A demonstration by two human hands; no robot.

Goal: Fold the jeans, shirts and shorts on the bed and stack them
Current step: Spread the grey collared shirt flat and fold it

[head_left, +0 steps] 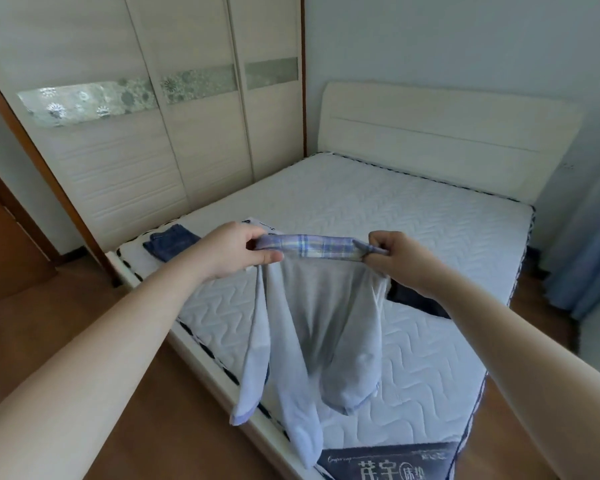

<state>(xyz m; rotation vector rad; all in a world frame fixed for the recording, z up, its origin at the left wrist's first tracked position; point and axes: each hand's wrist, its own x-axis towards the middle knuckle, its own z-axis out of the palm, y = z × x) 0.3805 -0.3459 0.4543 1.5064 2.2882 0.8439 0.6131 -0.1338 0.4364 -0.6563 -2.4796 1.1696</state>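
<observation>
I hold a pale grey-blue shirt [312,327] up in the air over the bed [413,216]. Its top edge is a purple plaid band. My left hand [236,252] pinches the band's left end and my right hand [392,251] pinches its right end, so the band is stretched between them. The body and sleeves hang down over the mattress's near edge. Folded blue jeans [170,242] lie on the mattress's left corner, behind my left hand. A dark garment [416,299] lies on the mattress under my right forearm, mostly hidden.
A white headboard [447,133] stands at the bed's far end. Sliding wardrobe doors [153,133] line the left side. A dark mattress label [388,462] shows at the near edge. Wooden floor [49,306] lies left, and blue curtains [586,254] hang on the right.
</observation>
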